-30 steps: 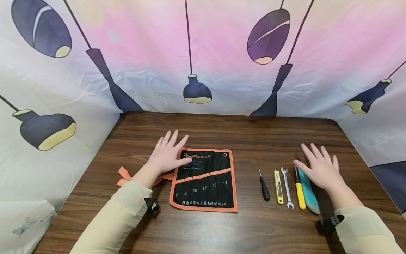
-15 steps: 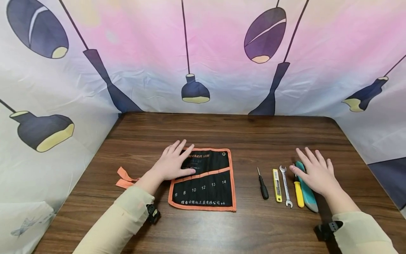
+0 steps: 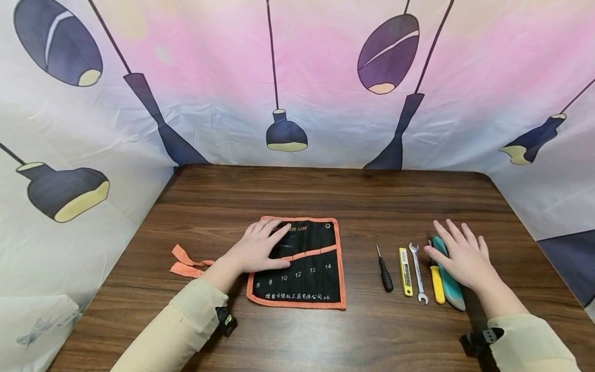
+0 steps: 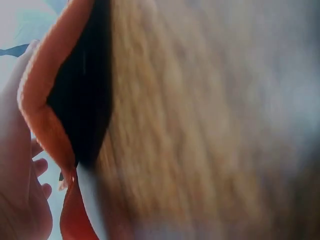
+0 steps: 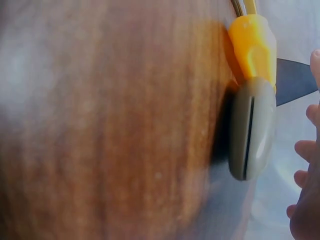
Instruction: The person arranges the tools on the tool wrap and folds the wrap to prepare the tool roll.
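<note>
My left hand (image 3: 257, 248) lies over the left part of a black tool pouch (image 3: 318, 281) with orange edging, its fingers loosely spread. In the left wrist view that hand (image 4: 20, 185) is beside the pouch's raised orange edging (image 4: 45, 120). My right hand (image 3: 465, 256), fingers spread, is over the upper end of a teal utility knife (image 3: 452, 289). Close beside the knife is a yellow-handled tool (image 3: 437, 287), its far end partly hidden by my thumb. The right wrist view has the yellow handle (image 5: 252, 45), the knife's grey end (image 5: 255, 135) and my fingers to their right.
Left of the knife lie an open-ended wrench (image 3: 418, 274), a slim yellow case (image 3: 406, 274) and a black-handled screwdriver (image 3: 386, 276), roughly parallel. Orange ties (image 3: 186, 261) trail left from the pouch on the wooden table (image 3: 297, 341). A printed curtain (image 3: 325, 62) hangs behind.
My left hand has shifted right and nearer to me, further over the pouch. My right hand has moved slightly left and nearer. The pouch and tools stay in place.
</note>
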`<state>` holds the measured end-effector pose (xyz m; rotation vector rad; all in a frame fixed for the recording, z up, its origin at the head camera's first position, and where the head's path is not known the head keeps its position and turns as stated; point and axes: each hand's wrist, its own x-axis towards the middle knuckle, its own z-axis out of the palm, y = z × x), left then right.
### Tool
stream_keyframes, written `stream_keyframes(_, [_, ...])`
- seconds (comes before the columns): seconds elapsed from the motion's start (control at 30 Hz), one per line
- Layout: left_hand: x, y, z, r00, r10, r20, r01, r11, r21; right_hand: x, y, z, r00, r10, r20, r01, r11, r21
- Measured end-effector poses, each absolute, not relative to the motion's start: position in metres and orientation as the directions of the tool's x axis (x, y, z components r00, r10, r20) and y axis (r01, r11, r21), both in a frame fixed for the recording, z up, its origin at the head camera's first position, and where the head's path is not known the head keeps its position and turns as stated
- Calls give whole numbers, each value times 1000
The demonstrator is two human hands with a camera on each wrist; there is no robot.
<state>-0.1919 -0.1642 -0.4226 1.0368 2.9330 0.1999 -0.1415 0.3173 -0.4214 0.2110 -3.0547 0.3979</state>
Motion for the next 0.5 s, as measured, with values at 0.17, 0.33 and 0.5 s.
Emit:
stream_keyframes(0.17, [-190, -162, -428, -758, 650, 47, 651, 753, 96, -141, 318, -422, -990, -124, 71, -138, 957, -256])
stream_keyframes(0.33, [-187, -158, -432, -760, 650, 6, 648, 756, 97, -140, 318, -422, -991, -116, 69, -130, 956, -262])
stream_keyframes(0.5, [-186, -155, -435, -758, 652, -19, 650, 757, 72, -141, 320, -424, -991, -110, 72, -125, 956, -266])
